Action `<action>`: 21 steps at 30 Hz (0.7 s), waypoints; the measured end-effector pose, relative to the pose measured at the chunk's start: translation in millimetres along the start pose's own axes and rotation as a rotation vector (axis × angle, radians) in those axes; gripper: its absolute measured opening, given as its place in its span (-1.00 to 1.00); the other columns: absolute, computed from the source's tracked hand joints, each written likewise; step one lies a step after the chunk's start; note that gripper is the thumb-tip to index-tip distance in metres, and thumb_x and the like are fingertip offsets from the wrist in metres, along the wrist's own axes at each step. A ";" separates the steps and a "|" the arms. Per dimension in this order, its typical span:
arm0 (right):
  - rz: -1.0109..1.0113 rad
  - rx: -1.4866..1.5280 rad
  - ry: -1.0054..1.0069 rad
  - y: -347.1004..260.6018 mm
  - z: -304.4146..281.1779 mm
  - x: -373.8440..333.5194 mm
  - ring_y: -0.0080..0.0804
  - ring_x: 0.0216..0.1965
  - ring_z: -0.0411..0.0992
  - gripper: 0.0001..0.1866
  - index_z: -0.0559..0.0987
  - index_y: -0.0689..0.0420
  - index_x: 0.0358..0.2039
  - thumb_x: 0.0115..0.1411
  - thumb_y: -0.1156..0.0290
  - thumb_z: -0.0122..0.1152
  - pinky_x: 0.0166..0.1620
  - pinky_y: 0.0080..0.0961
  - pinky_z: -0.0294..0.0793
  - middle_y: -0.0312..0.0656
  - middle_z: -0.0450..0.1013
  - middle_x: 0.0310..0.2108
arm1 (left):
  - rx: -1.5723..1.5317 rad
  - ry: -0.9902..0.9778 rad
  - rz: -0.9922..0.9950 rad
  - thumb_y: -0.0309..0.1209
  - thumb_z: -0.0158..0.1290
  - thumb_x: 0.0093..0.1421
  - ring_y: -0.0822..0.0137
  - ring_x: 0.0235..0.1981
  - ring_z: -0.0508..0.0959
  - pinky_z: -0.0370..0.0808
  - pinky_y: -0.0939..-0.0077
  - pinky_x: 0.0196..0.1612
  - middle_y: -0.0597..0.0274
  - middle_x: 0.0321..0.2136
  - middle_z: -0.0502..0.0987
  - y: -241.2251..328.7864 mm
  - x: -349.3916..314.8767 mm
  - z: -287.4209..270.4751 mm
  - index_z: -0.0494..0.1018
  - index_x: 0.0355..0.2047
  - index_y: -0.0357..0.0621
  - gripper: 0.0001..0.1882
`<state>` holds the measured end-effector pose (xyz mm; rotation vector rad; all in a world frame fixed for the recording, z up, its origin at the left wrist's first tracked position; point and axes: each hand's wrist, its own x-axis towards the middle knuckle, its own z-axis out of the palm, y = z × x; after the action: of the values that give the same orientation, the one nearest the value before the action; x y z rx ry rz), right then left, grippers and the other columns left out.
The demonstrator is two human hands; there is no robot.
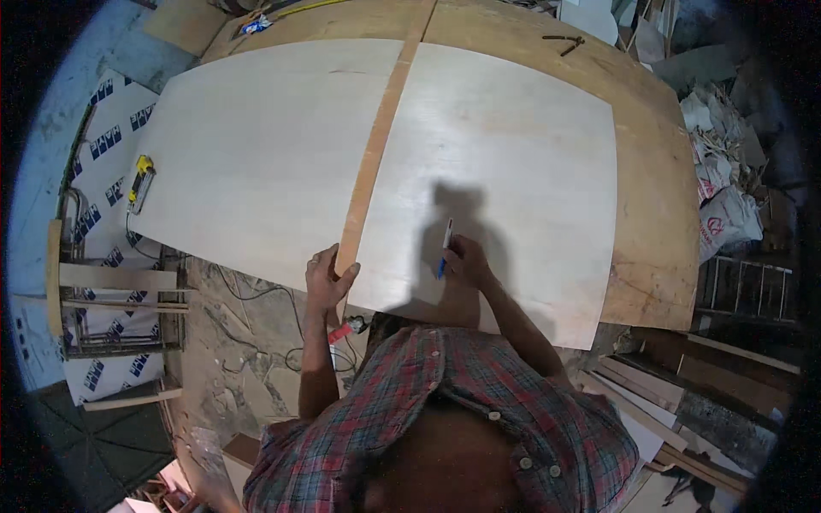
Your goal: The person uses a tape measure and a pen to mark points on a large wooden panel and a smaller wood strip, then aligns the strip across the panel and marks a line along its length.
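Note:
A large pale board (530,171) lies in front of me. Across it, from the far edge to the near one, runs a long, narrow wooden strip (376,154). My left hand (327,280) grips the strip's near end at the board's front edge, with the thumb on its right side. Over the board to the right of the strip, my right hand (467,261) holds a pen (448,232) between its fingers. The pen has a white body and a blue end that points toward me. My shadow falls on the board around this hand.
A larger brown wooden sheet (654,205) supports the board. On the board's left edge rests a yellow-and-black corded power tool (140,184). A dark hammer-like tool (566,41) lies at the far right. Stuffed bags (727,222) stand right; cables (248,295) trail below.

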<state>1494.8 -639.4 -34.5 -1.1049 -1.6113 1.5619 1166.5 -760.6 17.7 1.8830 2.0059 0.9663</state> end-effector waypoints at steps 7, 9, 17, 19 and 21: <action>-0.367 -0.385 0.061 -2.0 0.4 22.3 -0.56 -0.47 0.38 -0.82 0.47 0.22 -0.37 0.26 0.37 0.19 -0.42 -0.44 0.40 -0.28 0.42 -0.49 | -0.002 0.045 0.032 -0.21 0.29 0.11 0.05 -0.30 0.51 0.42 0.17 -0.18 0.00 -0.36 0.54 -40.7 60.4 19.6 0.48 0.05 -0.29 -0.44; 0.193 0.233 0.128 -8.7 1.9 39.5 -0.51 -0.54 0.39 -0.80 0.47 0.19 -0.41 0.31 0.34 0.13 -0.46 -0.43 0.38 -0.27 0.41 -0.53 | -0.067 -0.011 -0.085 -0.18 0.26 0.14 0.02 -0.24 0.52 0.44 0.14 -0.14 -0.01 -0.34 0.56 -43.2 92.9 33.0 0.48 0.06 -0.28 -0.44; 0.072 0.115 0.328 -31.2 7.5 204.8 -0.51 -0.62 0.39 -0.71 0.45 0.19 -0.36 0.36 0.20 0.04 -0.55 -0.45 0.36 -0.22 0.43 -0.57 | 0.177 0.111 -0.009 -0.12 0.04 0.29 -0.18 0.05 0.46 0.46 -0.13 0.00 -0.16 0.06 0.45 -25.1 229.1 98.0 0.38 0.22 -0.02 -0.47; 0.006 0.096 0.333 -33.0 5.9 244.9 -0.48 -0.61 0.41 -0.71 0.45 0.20 -0.34 0.36 0.21 0.04 -0.54 -0.44 0.39 -0.20 0.44 -0.57 | 0.122 0.007 -0.020 -0.11 -0.05 0.34 -0.17 0.20 0.36 0.36 -0.18 0.12 -0.17 0.16 0.38 -28.9 240.9 106.2 0.36 0.26 0.04 -0.48; -0.008 0.057 0.372 -32.9 5.8 284.0 -0.44 -0.61 0.43 -0.72 0.45 0.22 -0.32 0.36 0.23 0.04 -0.52 -0.42 0.42 -0.17 0.44 -0.56 | 0.315 -0.039 -0.021 -0.13 -0.05 0.35 -0.19 0.27 0.27 0.20 -0.16 0.25 -0.16 0.21 0.36 -33.1 242.6 113.0 0.33 0.29 0.07 -0.48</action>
<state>1357.2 -388.7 -34.4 -1.2691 -1.3116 1.2957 1168.4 -494.0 -22.5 2.0084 2.2578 0.6310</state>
